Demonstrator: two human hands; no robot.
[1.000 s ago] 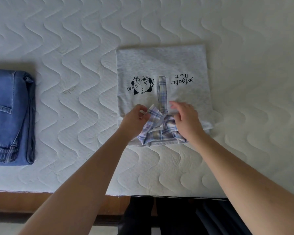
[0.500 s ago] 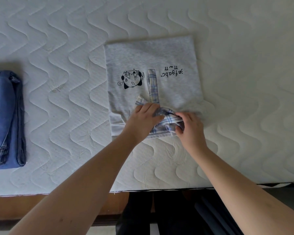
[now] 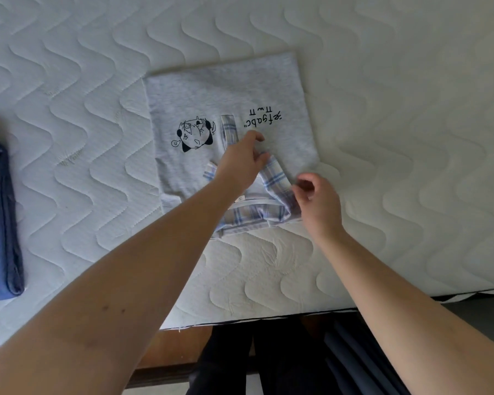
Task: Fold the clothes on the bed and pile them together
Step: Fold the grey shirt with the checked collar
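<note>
From the head camera, the grey shirt [image 3: 228, 109] lies folded flat on the mattress [image 3: 382, 81], its plaid collar [image 3: 277, 181] at the near edge. A second ago both hands were bunched over that collar; now the left hand [image 3: 240, 163] has slid forward and presses it down with fairly straight fingers, holding nothing, while the right hand [image 3: 317, 198] has let go and hovers just beside the collar's right corner, fingers loosely curled and empty. That suggests the collar is tucked and the shirt nearly ready to move. The folded jeans [image 3: 0, 223] lie well apart at the left, so piling is not yet done.
</note>
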